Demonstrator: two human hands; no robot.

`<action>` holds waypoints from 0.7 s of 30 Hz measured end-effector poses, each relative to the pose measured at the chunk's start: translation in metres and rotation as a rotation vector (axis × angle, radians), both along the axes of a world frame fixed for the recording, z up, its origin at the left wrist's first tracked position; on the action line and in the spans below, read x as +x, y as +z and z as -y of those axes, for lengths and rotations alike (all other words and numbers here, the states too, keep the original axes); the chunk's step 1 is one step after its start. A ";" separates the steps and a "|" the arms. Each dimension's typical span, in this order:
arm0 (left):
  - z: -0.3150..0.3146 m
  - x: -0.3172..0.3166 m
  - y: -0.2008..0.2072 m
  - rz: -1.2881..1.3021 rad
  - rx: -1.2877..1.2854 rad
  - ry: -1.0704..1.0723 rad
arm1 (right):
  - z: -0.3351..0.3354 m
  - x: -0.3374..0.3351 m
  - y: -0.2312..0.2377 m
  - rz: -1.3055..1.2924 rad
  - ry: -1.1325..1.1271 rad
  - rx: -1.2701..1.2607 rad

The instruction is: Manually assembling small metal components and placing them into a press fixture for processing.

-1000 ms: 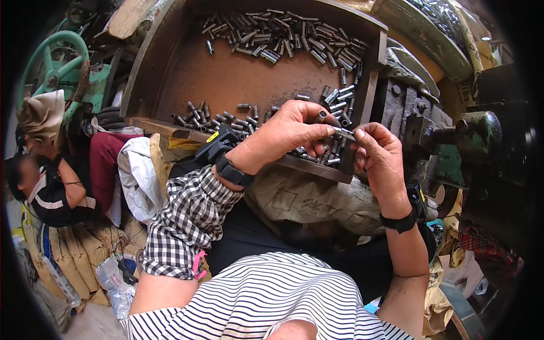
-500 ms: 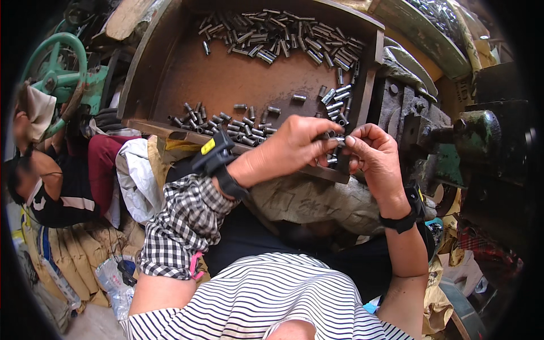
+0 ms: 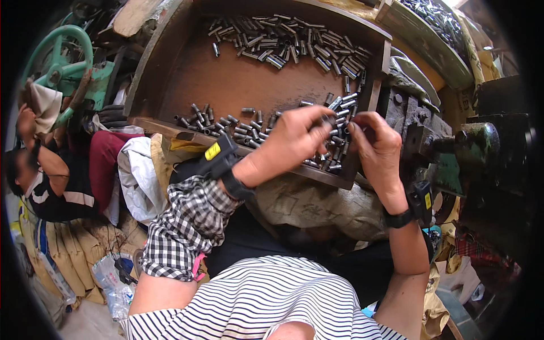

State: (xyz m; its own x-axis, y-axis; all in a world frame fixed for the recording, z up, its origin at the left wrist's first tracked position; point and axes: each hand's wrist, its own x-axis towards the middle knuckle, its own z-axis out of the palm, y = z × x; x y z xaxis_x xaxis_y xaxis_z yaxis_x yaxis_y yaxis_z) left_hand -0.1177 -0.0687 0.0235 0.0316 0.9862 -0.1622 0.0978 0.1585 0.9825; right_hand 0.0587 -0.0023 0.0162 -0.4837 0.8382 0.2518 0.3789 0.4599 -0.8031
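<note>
My left hand [image 3: 297, 139] is closed over the near right part of a wooden tray [image 3: 226, 79], pinching a short dark metal tube [image 3: 327, 120] between thumb and fingers. Close by on the right, my right hand [image 3: 378, 144] bends over the tray's right edge. Its thumb and fingertips come together beside several small metal tubes [image 3: 342, 131]; whatever they may grip is hidden. More short tubes [image 3: 241, 131] lie along the near side, partly behind my left hand. A larger pile of shiny tubes [image 3: 283, 39] spreads along the far side.
To the right of the tray stands a dark, greasy machine [image 3: 476, 139] with a thick round shaft. A green handwheel [image 3: 59, 71] and another person [image 3: 56, 175] are at the left. A box of metal pieces [image 3: 436, 25] sits at the far right.
My hands, which met over the tray's near right corner, have drawn apart. The right hand has shifted slightly right and up. The view has moved a little, so the tray sits slightly lower and further right.
</note>
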 end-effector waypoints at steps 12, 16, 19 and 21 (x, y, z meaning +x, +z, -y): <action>-0.007 -0.036 -0.011 -0.469 0.234 0.095 | -0.034 -0.030 -0.005 0.907 0.354 0.568; -0.015 -0.025 -0.019 -1.162 0.407 0.036 | -0.038 -0.036 0.002 0.876 0.364 0.473; -0.022 -0.021 -0.025 -1.305 0.339 -0.070 | -0.040 -0.034 0.000 0.828 0.364 0.461; -0.023 -0.017 -0.026 -1.347 0.323 -0.125 | -0.043 -0.033 -0.002 0.847 0.371 0.447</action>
State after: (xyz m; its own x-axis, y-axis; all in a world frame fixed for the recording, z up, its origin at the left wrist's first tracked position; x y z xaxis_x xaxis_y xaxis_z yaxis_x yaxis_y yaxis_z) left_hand -0.1345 -0.0456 -0.0028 0.1248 0.9877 0.0941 0.9845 -0.1351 0.1121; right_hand 0.0253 0.0403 0.0145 -0.8575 0.5130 -0.0403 0.5145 0.8550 -0.0651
